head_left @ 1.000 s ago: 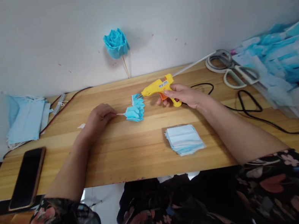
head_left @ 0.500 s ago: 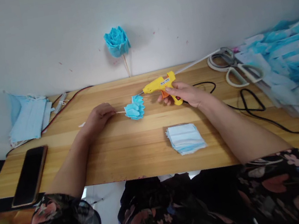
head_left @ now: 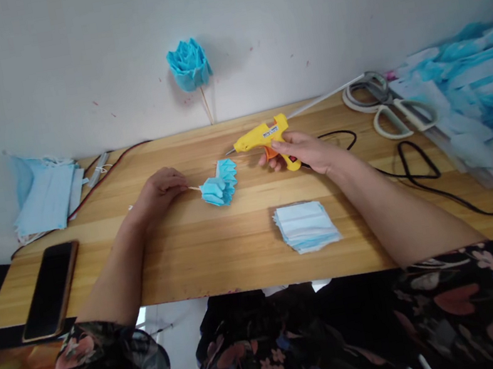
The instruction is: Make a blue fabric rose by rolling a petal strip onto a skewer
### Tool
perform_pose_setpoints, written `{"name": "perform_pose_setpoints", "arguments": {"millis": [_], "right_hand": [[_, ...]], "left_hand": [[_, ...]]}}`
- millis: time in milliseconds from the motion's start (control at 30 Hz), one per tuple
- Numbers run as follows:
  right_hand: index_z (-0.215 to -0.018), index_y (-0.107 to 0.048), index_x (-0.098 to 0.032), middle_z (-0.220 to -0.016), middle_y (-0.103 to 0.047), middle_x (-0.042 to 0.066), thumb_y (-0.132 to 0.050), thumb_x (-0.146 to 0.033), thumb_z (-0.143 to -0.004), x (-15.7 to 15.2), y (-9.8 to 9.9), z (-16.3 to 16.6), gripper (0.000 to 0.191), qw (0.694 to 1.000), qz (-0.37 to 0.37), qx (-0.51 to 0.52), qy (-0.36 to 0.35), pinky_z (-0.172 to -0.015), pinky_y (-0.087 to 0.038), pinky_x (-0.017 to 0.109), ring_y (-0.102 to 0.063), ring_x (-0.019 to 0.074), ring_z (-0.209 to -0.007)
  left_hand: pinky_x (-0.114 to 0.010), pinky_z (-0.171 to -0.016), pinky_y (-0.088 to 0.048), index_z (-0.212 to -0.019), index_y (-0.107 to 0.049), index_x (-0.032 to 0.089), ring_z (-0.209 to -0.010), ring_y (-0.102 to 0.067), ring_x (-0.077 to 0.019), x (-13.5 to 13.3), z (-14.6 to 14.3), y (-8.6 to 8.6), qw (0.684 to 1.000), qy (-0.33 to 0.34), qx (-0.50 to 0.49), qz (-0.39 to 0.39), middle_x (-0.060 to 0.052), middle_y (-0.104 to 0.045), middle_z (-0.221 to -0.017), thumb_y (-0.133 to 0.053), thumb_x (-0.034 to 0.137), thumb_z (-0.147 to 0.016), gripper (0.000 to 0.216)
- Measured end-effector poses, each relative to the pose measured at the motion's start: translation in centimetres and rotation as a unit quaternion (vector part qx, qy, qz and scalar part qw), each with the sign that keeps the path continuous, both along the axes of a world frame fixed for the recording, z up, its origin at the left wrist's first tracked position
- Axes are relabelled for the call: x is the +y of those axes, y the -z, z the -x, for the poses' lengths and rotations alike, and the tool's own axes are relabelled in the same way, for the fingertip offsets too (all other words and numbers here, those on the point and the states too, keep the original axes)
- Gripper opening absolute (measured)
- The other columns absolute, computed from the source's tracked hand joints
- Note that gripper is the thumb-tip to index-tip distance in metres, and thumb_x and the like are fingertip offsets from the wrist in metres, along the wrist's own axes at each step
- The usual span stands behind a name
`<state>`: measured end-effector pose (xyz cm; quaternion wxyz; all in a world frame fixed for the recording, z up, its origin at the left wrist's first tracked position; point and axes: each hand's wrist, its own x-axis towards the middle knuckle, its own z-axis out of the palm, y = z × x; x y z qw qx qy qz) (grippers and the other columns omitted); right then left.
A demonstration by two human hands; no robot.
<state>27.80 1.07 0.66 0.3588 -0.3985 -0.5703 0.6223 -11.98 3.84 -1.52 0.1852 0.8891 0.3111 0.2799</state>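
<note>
Pinched in my left hand (head_left: 164, 189) is the thin wooden stick of a blue fabric flower (head_left: 219, 184); the flower lies sideways over the table with its petals facing right. My right hand (head_left: 298, 153) is wrapped round a yellow glue gun (head_left: 262, 137), with a finger at the orange trigger. The gun's metal nozzle points left, just above the flower's upper petals. A clear glue stick (head_left: 325, 96) sticks out of its back. Nearer to me lies a stack of pale blue cut pieces (head_left: 306, 226).
A finished-looking blue flower (head_left: 188, 65) stands on a stick against the wall. Face masks (head_left: 45, 194) and a phone (head_left: 50, 289) lie at left. Scissors (head_left: 389, 115), a black cord (head_left: 422, 179) and a clear container heaped with blue scraps (head_left: 485, 78) are at right.
My left hand has shifted slightly left and turned the flower, so its head sits lower and more tilted. The glue gun has stayed nearly in place, its nozzle now a little apart from the petals.
</note>
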Motion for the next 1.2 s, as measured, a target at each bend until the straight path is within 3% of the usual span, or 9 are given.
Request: {"name": "perform_pose_setpoints", "arguments": {"millis": [567,967,1200], "right_hand": [[-0.093,-0.073,-0.019,-0.102,-0.08,0.01,-0.083,-0.066,-0.078,-0.8,-1.2,1.3,0.05,0.996,-0.004,-0.058,-0.06,-0.058,-0.051,0.024,-0.061,0.0122,-0.069],[-0.094,-0.069,-0.017,-0.095,-0.076,0.007,-0.07,-0.053,-0.088,-1.6,-1.9,2.6,0.036,0.981,-0.08,-0.14,-0.103,-0.056,-0.045,0.026,-0.057,0.0114,-0.065],[-0.086,-0.07,-0.017,-0.066,-0.058,-0.002,-0.063,-0.052,-0.094,-1.6,-1.9,2.7,0.036,0.95,-0.148,-0.254,-0.103,-0.063,-0.037,0.027,-0.053,0.0127,-0.063]], "left_hand": [[-0.03,-0.074,-0.05,-0.091,-0.083,0.022,-0.082,-0.068,-0.0181,-0.9,-0.1,-1.8,0.999,0.001,0.042,-0.022,-0.008,-0.078,-0.092,-0.067,0.035,-0.1,0.022],[-0.031,-0.072,-0.05,-0.091,-0.084,0.023,-0.08,-0.067,-0.0185,-1.1,-0.4,-2.1,0.998,0.007,0.044,-0.034,-0.009,-0.077,-0.09,-0.066,0.037,-0.101,0.025],[-0.03,-0.073,-0.054,-0.094,-0.084,0.022,-0.083,-0.07,-0.019,-1.5,-0.7,-2.5,0.999,-0.004,0.046,-0.01,-0.01,-0.078,-0.095,-0.067,0.041,-0.1,0.026]]}}
